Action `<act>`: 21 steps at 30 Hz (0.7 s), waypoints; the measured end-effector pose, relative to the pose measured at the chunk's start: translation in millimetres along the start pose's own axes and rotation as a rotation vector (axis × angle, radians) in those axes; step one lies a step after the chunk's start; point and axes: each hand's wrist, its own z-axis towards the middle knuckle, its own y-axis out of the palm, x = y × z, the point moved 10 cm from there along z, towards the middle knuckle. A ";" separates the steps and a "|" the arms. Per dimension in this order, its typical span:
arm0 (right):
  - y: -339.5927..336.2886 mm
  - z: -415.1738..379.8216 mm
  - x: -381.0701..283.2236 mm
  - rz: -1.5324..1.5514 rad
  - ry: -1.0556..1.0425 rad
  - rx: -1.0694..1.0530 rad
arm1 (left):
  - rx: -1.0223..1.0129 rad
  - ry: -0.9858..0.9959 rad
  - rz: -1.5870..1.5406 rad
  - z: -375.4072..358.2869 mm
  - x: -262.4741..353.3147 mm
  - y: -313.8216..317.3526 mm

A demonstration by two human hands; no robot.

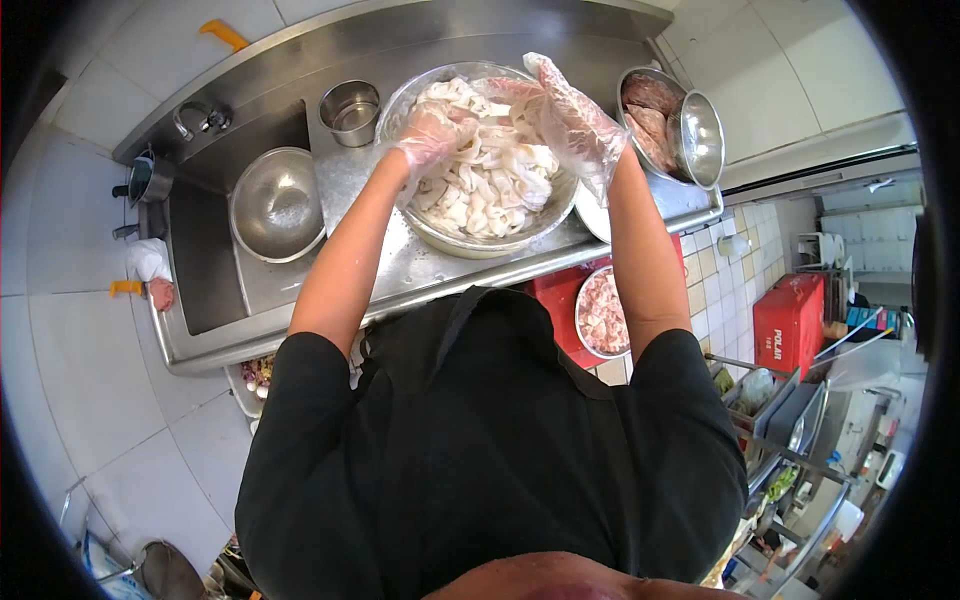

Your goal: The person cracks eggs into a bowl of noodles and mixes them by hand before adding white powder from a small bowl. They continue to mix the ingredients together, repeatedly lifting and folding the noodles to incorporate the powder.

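Note:
A big steel bowl (455,240) full of white, slippery strips (490,185) stands on the steel counter (400,270) in front of me. Both my hands wear loose clear plastic gloves and reach into it. My left hand (432,132) is curled down into the strips at the bowl's far left and grips some of them. My right hand (570,120) hovers over the far right of the bowl, fingers stretched toward the left hand and touching the top of the pile.
An empty steel bowl (277,205) lies in the sink on the left, by a small steel cup (350,110) and a tap (200,118). Right of the big bowl are a bowl of raw meat (645,105) and a tilted steel bowl (698,138). Below the counter sit another meat bowl (603,312) and a red box (790,320).

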 end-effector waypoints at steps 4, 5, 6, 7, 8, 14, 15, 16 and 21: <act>8.7 -3.0 -5.0 0.073 -0.037 0.045 | 0.031 0.143 -0.168 -7.4 52.4 -19.3; 11.8 2.9 -1.2 0.036 -0.033 -0.004 | 0.054 0.117 -0.227 -2.8 53.9 -15.9; 11.4 11.5 4.5 -0.001 -0.031 -0.052 | 0.051 0.084 -0.201 0.5 53.0 -13.3; 16.5 11.1 3.4 -0.061 -0.032 -0.062 | 0.045 0.053 -0.175 2.5 55.3 -14.0; 21.9 10.7 2.0 -0.120 -0.033 -0.072 | 0.036 0.023 -0.149 4.3 54.2 -13.1; 3.4 -19.9 -26.1 -0.285 -0.130 0.074 | 0.100 0.028 0.084 -0.9 22.5 -44.8; -0.5 -26.3 -31.8 -0.230 -0.167 0.055 | 0.061 0.035 0.246 -2.4 14.7 -44.2; -11.9 -28.6 -33.2 -0.272 -0.187 0.074 | 0.024 0.044 0.407 -4.2 5.9 -42.6; -68.4 -27.3 -29.4 -0.526 -0.169 0.239 | 0.000 -0.014 0.348 -25.7 -20.3 -49.2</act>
